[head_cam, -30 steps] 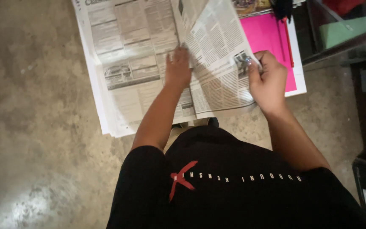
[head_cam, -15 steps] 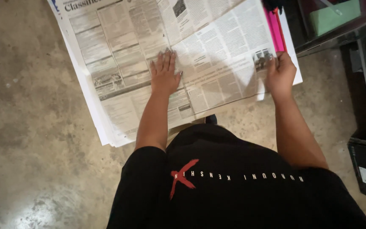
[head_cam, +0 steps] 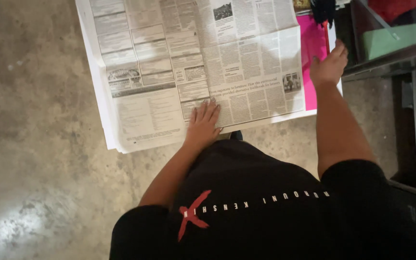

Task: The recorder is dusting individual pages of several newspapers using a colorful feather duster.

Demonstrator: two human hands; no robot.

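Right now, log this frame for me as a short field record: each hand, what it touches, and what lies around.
left hand: left hand pressed flat, fingers spread, on the near edge of the opened grey newspaper
right hand: right hand open, resting at the bright pink sheet beside the paper's right edge
support: newspaper lies spread on a stack of more papers
floor: mottled concrete floor
right side: dark shelf unit

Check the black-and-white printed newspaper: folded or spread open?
Spread open. The black-and-white printed newspaper lies flat, two pages side by side; the left hand presses its near edge.
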